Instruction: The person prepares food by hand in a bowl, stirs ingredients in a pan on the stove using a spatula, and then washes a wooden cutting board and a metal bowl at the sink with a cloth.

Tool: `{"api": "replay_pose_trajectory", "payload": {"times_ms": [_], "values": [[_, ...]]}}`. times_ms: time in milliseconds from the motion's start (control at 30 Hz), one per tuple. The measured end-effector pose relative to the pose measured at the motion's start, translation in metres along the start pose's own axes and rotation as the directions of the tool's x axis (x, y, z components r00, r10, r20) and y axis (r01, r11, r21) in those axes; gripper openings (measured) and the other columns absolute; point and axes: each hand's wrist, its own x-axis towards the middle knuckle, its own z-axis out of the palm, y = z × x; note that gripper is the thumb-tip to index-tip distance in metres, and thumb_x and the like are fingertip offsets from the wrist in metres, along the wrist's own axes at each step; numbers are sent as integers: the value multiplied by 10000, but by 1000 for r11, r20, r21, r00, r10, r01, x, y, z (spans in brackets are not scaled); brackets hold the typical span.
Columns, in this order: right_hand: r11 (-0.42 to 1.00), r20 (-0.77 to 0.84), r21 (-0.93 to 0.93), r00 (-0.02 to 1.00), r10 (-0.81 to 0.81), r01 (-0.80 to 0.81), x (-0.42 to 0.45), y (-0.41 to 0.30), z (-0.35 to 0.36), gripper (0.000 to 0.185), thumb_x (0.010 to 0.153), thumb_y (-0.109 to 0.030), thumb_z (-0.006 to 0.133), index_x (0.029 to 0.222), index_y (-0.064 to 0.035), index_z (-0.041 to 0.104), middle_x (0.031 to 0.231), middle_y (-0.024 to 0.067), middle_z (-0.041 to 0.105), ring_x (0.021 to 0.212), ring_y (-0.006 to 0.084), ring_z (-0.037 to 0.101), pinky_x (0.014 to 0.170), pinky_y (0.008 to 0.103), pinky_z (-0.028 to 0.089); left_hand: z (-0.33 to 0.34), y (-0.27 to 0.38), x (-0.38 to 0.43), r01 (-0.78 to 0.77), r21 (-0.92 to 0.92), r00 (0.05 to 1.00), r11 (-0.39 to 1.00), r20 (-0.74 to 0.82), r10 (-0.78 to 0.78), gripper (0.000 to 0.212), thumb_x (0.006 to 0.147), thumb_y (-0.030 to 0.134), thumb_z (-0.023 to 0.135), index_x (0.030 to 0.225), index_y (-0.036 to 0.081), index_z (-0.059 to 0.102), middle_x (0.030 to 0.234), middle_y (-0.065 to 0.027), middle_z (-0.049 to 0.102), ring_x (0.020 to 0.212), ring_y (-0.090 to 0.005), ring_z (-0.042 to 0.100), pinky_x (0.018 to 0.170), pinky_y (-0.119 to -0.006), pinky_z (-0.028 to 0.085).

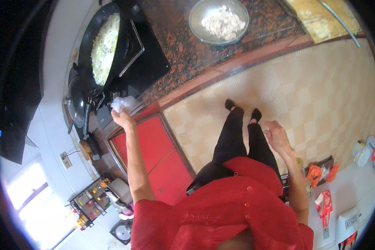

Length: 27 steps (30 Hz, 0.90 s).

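My left hand [122, 118] grips a crumpled white cloth [125, 103], perhaps a wipe, at the front edge of the black cooktop [153, 59]. A black wok [85, 64] holding pale shredded food with green bits [106, 50] sits on the cooktop beyond that hand. Out over the floor, my right hand [278, 136] hangs with loosely curled fingers and appears to hold nothing. On the speckled stone counter [175, 34] stands a metal bowl [195, 26] of pale chopped food [224, 23].
A domed glass lid [76, 104] leans beside the wok near the wall. Yellow board-like material [322, 22] lies at the counter's far right. Red cabinet doors [156, 143] are below my left arm. A bottle rack [90, 203] and several hanging bags [323, 203] line the walls.
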Motion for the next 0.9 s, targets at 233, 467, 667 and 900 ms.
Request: {"api": "replay_pose_trajectory", "payload": {"times_ms": [233, 467, 667, 900], "values": [[992, 2, -90, 996, -87, 86, 11, -5, -18, 176, 737, -47, 553, 907, -16, 524, 827, 209, 512, 784, 387, 521, 664, 420, 447, 135, 93, -70, -100, -168, 932, 981, 328, 151, 247, 709, -59, 570, 937, 8, 501, 873, -56, 557, 769, -120, 526, 683, -242, 442], [988, -30, -140, 998, -64, 59, 51, -31, -44, 247, 731, -68, 568, 962, 8, 527, 908, 246, 518, 825, 402, 526, 703, 425, 446, 279, 166, -25, -162, -260, 899, 952, 360, 251, 246, 652, 56, 661, 872, 2, 565, 854, -81, 563, 792, -162, 523, 727, -283, 424], [998, -216, -8, 974, -65, 65, 79, -77, -75, 140, 746, -46, 548, 862, 31, 562, 872, 223, 540, 787, 391, 541, 684, 415, 446, 360, 195, -7, -392, 48, 729, 919, 625, 278, 731, 639, 480, 659, 1164, 11, 460, 1257, -250, 290, 1157, -343, 319, 970, -392, 270], [943, -255, -57, 909, -330, 327, 151, -167, -125, 140, 761, -24, 514, 890, 13, 551, 837, 176, 536, 797, 350, 530, 687, 383, 441, 370, 217, -25, -775, 61, 479, 629, 707, 521, 263, 790, 82, 487, 1039, 14, 536, 1042, -186, 521, 925, -359, 510, 814, -434, 398]]}}
